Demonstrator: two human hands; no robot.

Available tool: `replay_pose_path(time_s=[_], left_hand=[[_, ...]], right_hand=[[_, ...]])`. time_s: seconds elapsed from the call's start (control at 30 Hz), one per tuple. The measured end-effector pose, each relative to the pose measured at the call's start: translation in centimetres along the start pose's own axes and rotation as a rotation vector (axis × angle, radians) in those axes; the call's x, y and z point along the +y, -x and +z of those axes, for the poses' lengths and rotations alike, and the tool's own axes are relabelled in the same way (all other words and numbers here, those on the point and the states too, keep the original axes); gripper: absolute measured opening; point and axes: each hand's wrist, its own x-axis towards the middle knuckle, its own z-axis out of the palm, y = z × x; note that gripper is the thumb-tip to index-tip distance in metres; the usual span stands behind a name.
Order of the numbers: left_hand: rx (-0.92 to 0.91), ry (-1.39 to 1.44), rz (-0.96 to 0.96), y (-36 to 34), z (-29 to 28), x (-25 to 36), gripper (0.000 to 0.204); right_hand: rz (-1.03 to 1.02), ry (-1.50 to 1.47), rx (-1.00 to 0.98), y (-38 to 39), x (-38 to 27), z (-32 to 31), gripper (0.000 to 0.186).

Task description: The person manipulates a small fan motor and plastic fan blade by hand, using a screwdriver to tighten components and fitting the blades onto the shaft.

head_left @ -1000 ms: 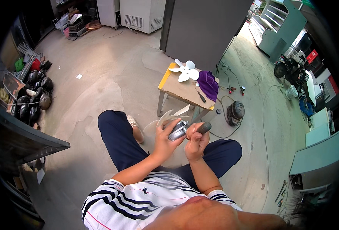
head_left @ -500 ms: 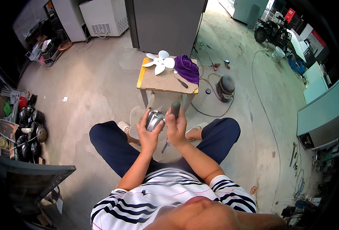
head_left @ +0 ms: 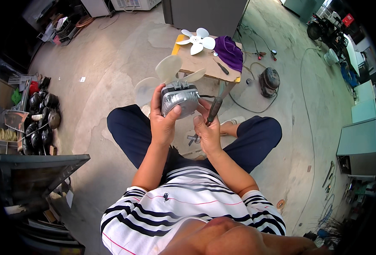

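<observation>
Raised above my lap is a small silver fan motor [head_left: 180,103] with a black top edge and pale translucent blades [head_left: 169,69] behind it. My left hand [head_left: 164,123] is closed round its left side, thumb on the metal housing. In my right hand [head_left: 210,135] is a screwdriver [head_left: 214,109], its dark handle sticking up past the thumb. A grey metal piece [head_left: 193,139] shows below that hand; what it is I cannot tell. From the motor's right side a dark cable [head_left: 206,97] runs toward the right hand, whose fingertips lie near the housing.
Ahead stands a low table [head_left: 192,63] bearing a white fan blade [head_left: 196,41], a purple cloth [head_left: 228,53] and another screwdriver [head_left: 221,66]. Right of it, a black compressor [head_left: 269,80] sits on the floor among hoses. Several black compressors [head_left: 41,119] are piled at left.
The motor has come up and nearer, turned so its housing faces me and its blades show above. My right hand has shifted right and down, with the screwdriver tilted. The view has tipped downward.
</observation>
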Motion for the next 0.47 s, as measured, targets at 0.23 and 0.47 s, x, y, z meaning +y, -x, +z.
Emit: replay_pose_path(time_s=[0.23,0.47], left_hand=[[-0.14,-0.112,0.159,1.7,0.7,-0.8,0.089],[-0.347,-0.827,0.54,1.2,-0.1,0.0,0.099]], right_hand=[[0.201,-0.32,-0.185,-0.2,0.5,-1.3,0.067],[0.22,-0.389,-0.244,-0.5,0.6,-2.3,0.057]])
